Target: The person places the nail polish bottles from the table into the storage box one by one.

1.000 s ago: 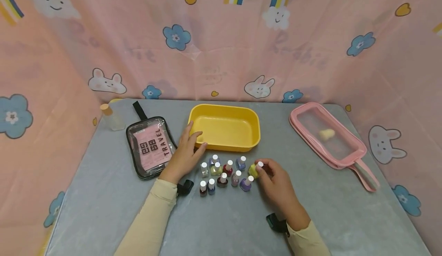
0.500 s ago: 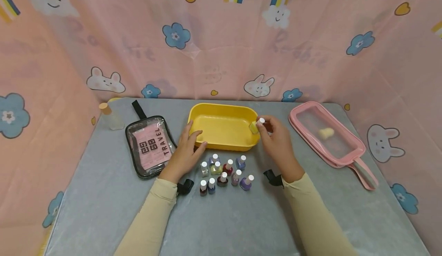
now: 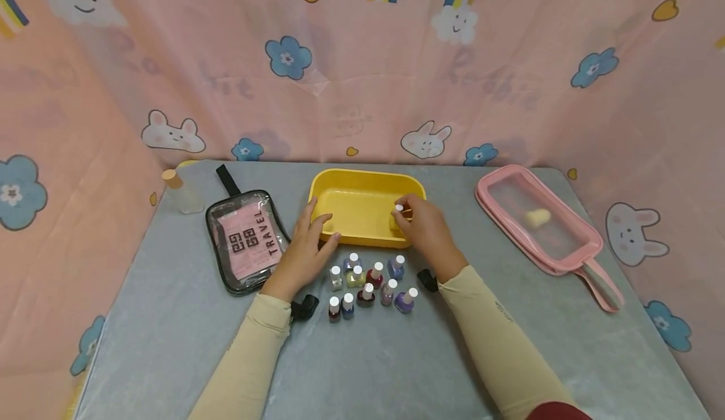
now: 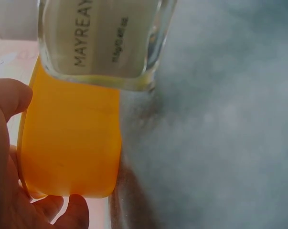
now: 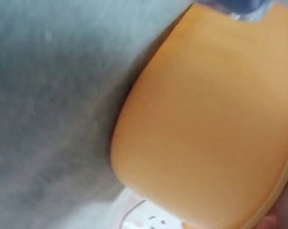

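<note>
My left hand [image 3: 303, 253] rests at the left front corner of a yellow plastic tray [image 3: 351, 241], thumb by the front rim and fingers loosely extended. In the left wrist view its fingertips [image 4: 74, 212] touch the tray's end wall. With thumb and fingers, my right hand [image 3: 427, 228] pinches a yellow nail polish bottle [image 3: 399, 208] by its white cap, inside the tray's right part; the hand hides some of the bottle. Several white-capped nail polish bottles stand before the tray, among them a dark red one [image 3: 365, 298], a purple one [image 3: 405, 302] and a clear one [image 3: 336, 279].
A clear black-edged travel pouch [image 3: 249, 237] lies left of the tray, close to my left hand. Behind it stands a frosted bottle [image 3: 187, 198] with a tan cap. A pink zip case [image 3: 583, 244] lies on the right. A printed pink cloth [image 3: 351, 92] hangs behind the table.
My right hand has carried the yellow nail polish bottle from the right of the group, over the tray's right rim and into the tray. The left hand has stayed in place.
</note>
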The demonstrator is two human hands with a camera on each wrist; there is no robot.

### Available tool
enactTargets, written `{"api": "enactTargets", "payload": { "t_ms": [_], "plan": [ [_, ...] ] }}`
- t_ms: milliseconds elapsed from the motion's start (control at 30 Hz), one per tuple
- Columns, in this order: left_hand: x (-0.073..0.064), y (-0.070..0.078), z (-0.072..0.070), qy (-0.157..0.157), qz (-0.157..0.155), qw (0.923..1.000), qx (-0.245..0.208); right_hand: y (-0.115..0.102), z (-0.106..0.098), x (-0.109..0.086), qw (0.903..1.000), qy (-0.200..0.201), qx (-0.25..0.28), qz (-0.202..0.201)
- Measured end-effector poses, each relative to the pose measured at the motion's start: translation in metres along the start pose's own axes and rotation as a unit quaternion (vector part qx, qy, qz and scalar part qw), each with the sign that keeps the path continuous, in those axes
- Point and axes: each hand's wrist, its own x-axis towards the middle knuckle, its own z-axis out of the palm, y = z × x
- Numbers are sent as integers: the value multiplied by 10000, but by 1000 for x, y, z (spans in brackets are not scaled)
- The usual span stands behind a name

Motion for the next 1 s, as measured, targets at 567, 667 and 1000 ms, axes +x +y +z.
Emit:
{"api": "enactTargets", "payload": {
  "t_ms": [567, 667, 1000],
  "plan": [
    [-1, 0, 1, -2, 14, 10000, 34, -4, -6, -12, 9999, 98, 53, 6],
    [-2, 0, 2, 9, -3, 10000, 35, -2, -10, -27, 9982, 411, 330, -285],
    [-1, 1, 1, 12, 34, 10000, 53, 32, -1, -79, 9827, 136, 832, -1650]
  ]
}}
